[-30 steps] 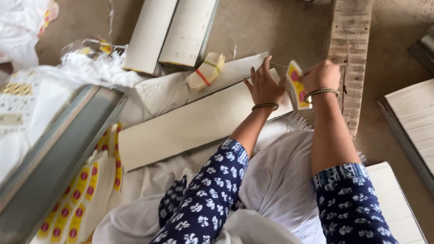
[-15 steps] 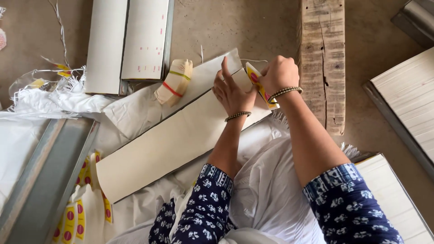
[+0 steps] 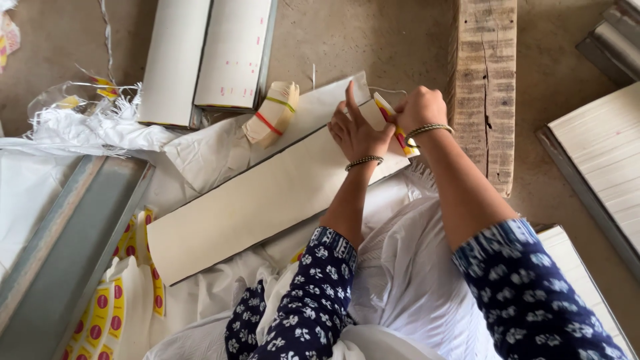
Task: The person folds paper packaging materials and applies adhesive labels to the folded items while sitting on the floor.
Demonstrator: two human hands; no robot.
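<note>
The left hand (image 3: 357,130) lies flat and open, fingers spread and pointing away from the body, pressing on the far end of a long cream panel (image 3: 267,200) that stretches diagonally away to its left across white cloth. The right hand (image 3: 419,110) sits just beside it, touching at the fingertips, curled closed around a yellow and red label strip (image 3: 395,125), whose end pokes out between the two hands and rests at the panel's edge. Both wrists carry beaded bangles.

Just beyond the left hand, on a sheet of white paper (image 3: 320,107), stands a small bundle of labels (image 3: 272,113) bound with red and green bands. Farther off past that bundle lie two more cream panels (image 3: 207,60) side by side on the concrete floor (image 3: 373,37). Immediately right of the right hand runs a rough wooden plank (image 3: 483,87). Well to the left of the hands a grey metal tray (image 3: 67,247) lies beside sheets of yellow labels with red dots (image 3: 107,310). Far right, another stack of pale panels (image 3: 600,160) is partly in view.
</note>
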